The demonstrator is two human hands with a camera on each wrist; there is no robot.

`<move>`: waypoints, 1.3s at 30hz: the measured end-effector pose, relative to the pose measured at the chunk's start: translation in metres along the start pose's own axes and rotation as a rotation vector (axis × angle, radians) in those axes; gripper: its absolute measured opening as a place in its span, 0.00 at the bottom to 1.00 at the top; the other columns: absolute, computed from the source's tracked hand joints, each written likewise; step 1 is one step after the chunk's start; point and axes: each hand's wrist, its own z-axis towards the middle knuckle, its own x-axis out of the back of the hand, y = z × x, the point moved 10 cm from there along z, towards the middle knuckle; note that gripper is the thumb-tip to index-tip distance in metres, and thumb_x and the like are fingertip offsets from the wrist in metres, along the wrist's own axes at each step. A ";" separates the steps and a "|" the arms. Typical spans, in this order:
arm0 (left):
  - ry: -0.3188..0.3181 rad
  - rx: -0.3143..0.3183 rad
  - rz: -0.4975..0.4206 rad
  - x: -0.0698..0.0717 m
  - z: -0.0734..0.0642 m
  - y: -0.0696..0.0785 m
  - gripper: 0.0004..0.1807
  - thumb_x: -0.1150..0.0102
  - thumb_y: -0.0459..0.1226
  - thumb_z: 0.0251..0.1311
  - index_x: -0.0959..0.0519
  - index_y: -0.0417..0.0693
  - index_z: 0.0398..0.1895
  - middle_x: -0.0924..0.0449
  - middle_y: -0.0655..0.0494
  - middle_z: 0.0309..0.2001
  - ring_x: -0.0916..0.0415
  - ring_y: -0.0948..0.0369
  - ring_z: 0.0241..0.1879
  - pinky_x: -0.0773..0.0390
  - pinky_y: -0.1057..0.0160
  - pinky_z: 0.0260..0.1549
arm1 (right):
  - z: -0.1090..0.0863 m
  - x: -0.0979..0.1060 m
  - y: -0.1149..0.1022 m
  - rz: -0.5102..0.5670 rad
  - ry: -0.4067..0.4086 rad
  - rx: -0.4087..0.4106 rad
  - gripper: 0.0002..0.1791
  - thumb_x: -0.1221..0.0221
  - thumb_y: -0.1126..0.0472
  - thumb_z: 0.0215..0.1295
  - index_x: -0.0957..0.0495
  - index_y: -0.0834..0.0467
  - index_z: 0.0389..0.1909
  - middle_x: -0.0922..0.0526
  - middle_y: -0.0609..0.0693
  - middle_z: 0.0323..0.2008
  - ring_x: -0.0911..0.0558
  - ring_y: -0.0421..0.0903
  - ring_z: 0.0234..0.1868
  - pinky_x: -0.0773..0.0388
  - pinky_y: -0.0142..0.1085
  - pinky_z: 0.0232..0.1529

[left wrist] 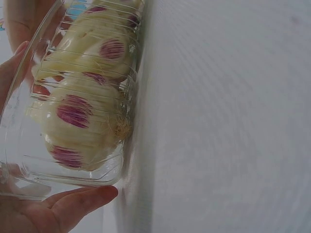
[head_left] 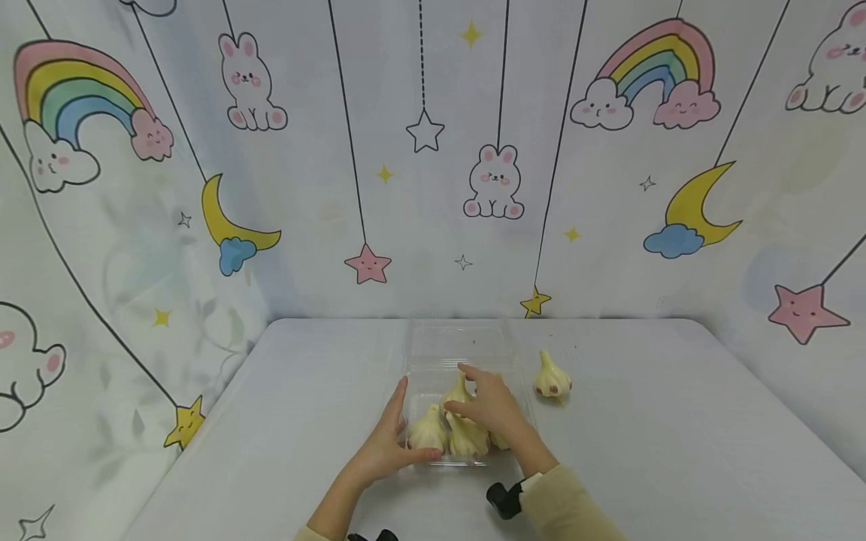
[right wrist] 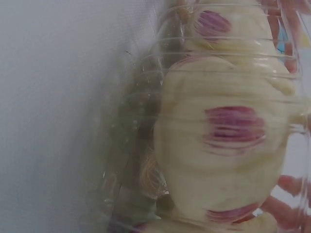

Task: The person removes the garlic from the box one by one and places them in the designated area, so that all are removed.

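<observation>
A clear plastic box [head_left: 467, 463] lies on the table with its hinged lid [head_left: 460, 342] folded back. Several garlic bulbs sit in it, among them a left bulb [head_left: 428, 432] and a middle one [head_left: 468, 439]. My left hand [head_left: 387, 445] spans the box's near left corner, straight fingers along the side and thumb at the front edge. Inside, my right hand [head_left: 492, 406] pinches the rear garlic bulb [head_left: 457, 389] between thumb and fingers and partly covers it. Purple-streaked bulbs [left wrist: 77, 116] press near the clear wall in both wrist views.
One loose garlic bulb [head_left: 552, 379] lies on the white table [head_left: 643, 421] right of the box. A patterned cloth [head_left: 419, 195] hangs behind and at both sides. Dark wrist devices [head_left: 504, 500] show beneath the forearms.
</observation>
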 end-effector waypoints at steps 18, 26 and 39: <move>0.005 -0.002 0.010 0.002 0.000 0.000 0.64 0.28 0.43 0.42 0.69 0.51 0.72 0.74 0.39 0.71 0.54 0.30 0.62 0.39 0.39 0.55 | 0.005 -0.012 -0.003 -0.033 -0.028 -0.020 0.36 0.32 0.53 0.49 0.31 0.59 0.60 0.28 0.59 0.56 0.30 0.59 0.57 0.31 0.54 0.53; 0.007 -0.016 -0.001 0.001 0.001 0.001 0.65 0.28 0.43 0.42 0.69 0.48 0.72 0.73 0.39 0.70 0.53 0.30 0.62 0.39 0.39 0.54 | 0.010 -0.021 -0.003 -0.086 -0.014 0.014 0.38 0.30 0.60 0.44 0.32 0.58 0.60 0.24 0.60 0.51 0.24 0.57 0.48 0.25 0.50 0.45; 0.008 -0.013 -0.010 0.002 0.001 0.005 0.65 0.27 0.40 0.41 0.69 0.50 0.72 0.73 0.39 0.71 0.56 0.32 0.64 0.39 0.39 0.55 | 0.015 -0.029 0.001 -0.209 0.045 -0.018 0.39 0.29 0.61 0.39 0.31 0.57 0.58 0.21 0.59 0.46 0.22 0.56 0.41 0.23 0.45 0.30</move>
